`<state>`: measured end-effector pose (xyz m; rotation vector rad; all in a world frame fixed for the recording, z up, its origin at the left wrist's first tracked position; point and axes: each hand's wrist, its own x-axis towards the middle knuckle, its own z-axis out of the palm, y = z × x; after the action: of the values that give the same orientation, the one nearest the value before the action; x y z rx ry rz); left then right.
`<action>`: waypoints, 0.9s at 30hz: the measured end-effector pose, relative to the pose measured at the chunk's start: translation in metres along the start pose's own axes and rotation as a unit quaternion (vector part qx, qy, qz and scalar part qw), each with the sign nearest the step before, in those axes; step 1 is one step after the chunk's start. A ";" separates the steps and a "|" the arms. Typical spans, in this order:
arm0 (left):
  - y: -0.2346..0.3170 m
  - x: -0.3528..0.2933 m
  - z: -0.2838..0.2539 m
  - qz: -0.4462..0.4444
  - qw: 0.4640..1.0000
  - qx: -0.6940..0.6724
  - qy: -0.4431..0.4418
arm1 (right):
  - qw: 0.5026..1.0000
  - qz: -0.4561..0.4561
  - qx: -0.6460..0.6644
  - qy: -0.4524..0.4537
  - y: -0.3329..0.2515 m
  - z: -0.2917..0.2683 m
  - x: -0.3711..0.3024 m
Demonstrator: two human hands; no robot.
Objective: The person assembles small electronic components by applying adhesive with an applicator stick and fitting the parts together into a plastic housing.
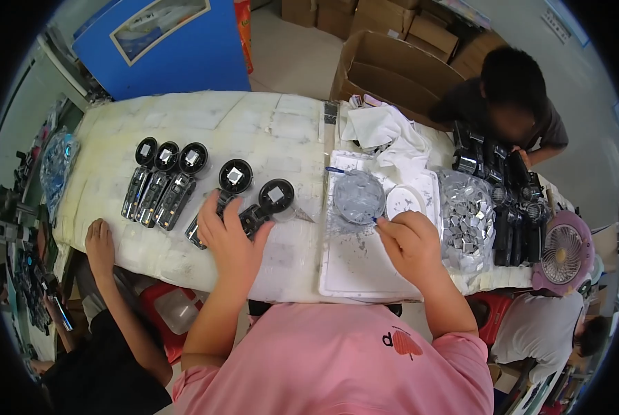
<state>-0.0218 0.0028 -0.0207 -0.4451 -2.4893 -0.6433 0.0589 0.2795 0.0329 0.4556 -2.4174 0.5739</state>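
My left hand (228, 238) has its fingers and thumb around the handle of a black handheld device (255, 218), with a round head and a silver square. Just left of it lies another such device (235, 178), touched by my fingers. My right hand (413, 245) pinches a thin blue stick (376, 220) at the near rim of a round tub of grey paste (359, 196). The stick's tip is too small to make out. A second blue stick (335, 169) sticks out at the tub's far left. The tub stands on a smeared white tray (354, 266).
Three similar devices (158, 187) lie in a row further left. Beside the tub sits a white round lid (405, 200). A bag of silver squares (467, 225), black device parts (510, 228) and a purple fan (562, 252) line the right. Other people sit around the table.
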 end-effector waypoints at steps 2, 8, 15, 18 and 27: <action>-0.006 0.007 -0.002 -0.011 1.000 0.025 -0.007 | 0.999 0.035 -0.009 -0.010 0.005 -0.004 -0.010; -0.015 0.006 -0.005 -0.018 0.995 0.023 -0.097 | 0.994 0.110 -0.009 0.001 0.012 -0.002 -0.031; -0.027 0.008 -0.001 -0.072 0.994 0.057 -0.060 | 0.992 0.127 -0.021 -0.001 0.017 0.006 -0.031; -0.055 0.017 -0.001 -0.038 0.995 0.090 0.009 | 0.992 0.122 -0.021 -0.005 0.015 0.006 -0.036; -0.076 0.017 -0.007 -0.025 0.989 0.140 0.043 | 0.994 0.091 -0.033 -0.059 0.010 0.007 -0.045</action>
<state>-0.0653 -0.0617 -0.0322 -0.2438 -2.4654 -0.3148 0.0853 0.2922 -0.0032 0.2492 -2.6002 0.5565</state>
